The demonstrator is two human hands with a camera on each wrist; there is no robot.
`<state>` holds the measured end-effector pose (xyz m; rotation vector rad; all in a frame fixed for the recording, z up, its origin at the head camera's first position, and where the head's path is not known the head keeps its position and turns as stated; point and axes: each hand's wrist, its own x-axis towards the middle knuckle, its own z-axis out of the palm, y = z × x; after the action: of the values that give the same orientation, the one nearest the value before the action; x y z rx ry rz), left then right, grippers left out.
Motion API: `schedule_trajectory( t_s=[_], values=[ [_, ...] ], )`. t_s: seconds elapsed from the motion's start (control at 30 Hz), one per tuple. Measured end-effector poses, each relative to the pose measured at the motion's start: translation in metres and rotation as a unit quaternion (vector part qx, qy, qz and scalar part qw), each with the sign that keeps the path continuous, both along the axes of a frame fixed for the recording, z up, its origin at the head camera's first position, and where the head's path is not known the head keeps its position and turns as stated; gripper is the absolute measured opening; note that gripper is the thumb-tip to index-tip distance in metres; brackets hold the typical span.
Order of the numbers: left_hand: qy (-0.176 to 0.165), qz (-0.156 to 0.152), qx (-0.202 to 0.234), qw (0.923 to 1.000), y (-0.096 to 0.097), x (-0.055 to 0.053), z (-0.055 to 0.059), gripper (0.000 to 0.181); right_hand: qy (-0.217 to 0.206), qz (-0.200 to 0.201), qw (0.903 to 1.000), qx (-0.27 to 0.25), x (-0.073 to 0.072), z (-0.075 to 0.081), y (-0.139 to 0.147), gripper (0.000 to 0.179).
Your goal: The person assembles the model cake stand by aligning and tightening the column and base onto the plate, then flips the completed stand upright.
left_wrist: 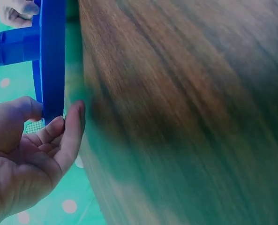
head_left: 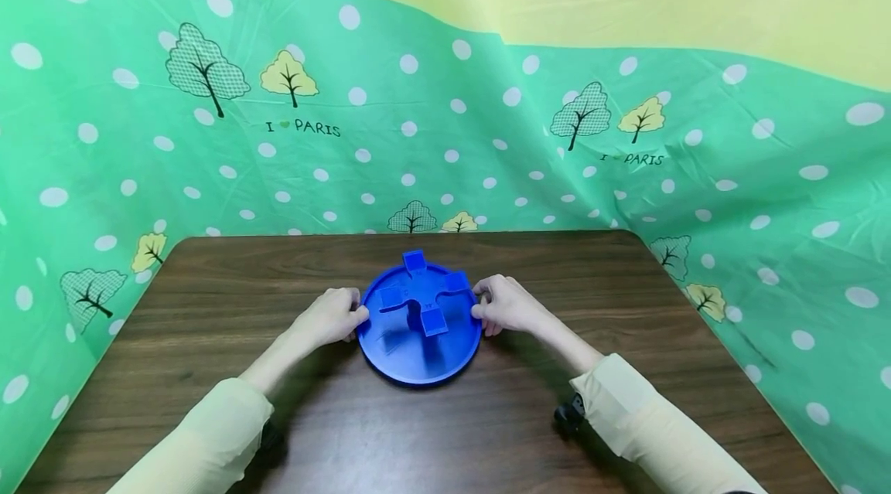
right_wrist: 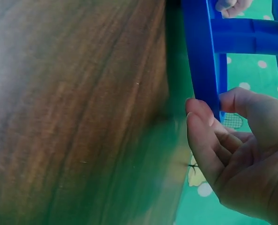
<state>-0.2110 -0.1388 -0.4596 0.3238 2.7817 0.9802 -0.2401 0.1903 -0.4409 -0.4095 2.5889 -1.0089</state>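
A round blue plastic base [head_left: 400, 355] with a raised rim is level over the middle of the table. From its centre rises a post topped by several curved arms ending in square pads [head_left: 435, 321]. My left hand [head_left: 332, 316] pinches the rim's left side, thumb on top. Opposite it, my right hand [head_left: 508, 305] pinches the right side the same way. In the left wrist view, fingers [left_wrist: 73, 136] reach beneath the rim. The right wrist view likewise shows the thumb above and fingertips [right_wrist: 200, 112] below the rim [right_wrist: 202, 61]. A narrow gap shows between base and tabletop.
The dark wood-grain table [head_left: 418, 448] has its far edge just behind the base. A green cloth [head_left: 445, 123] with white dots and printed trees hangs behind and beside it. A small black object [head_left: 569, 415] sits by the right cuff.
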Motion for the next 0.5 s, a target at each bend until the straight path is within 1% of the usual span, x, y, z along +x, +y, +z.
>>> schedule_trajectory(
  t_s=[0.07,0.13,0.23,0.33,0.5],
  values=[
    [-0.019,0.007,0.024,0.9995,0.003,0.004,0.007,0.017,0.011,0.001,0.9999,0.004,-0.001,0.002,0.001,0.042],
    [-0.031,0.012,0.052,0.9981,0.004,0.004,0.009,0.017,0.027,0.001,0.9996,0.006,-0.002,0.004,0.002,0.039],
    [-0.035,0.016,0.094,0.9948,0.004,0.001,0.011,0.017,0.054,-0.007,0.9985,0.006,-0.003,0.006,0.004,0.032],
    [-0.021,0.023,0.103,0.9942,0.005,-0.001,0.015,0.016,0.071,-0.02,0.9971,-0.021,-0.004,0.008,0.006,0.026],
    [0.014,0.04,0.095,0.9945,0.005,-0.006,0.024,0.013,0.077,-0.035,0.9917,-0.097,-0.009,0.011,0.009,0.026]
  ],
)
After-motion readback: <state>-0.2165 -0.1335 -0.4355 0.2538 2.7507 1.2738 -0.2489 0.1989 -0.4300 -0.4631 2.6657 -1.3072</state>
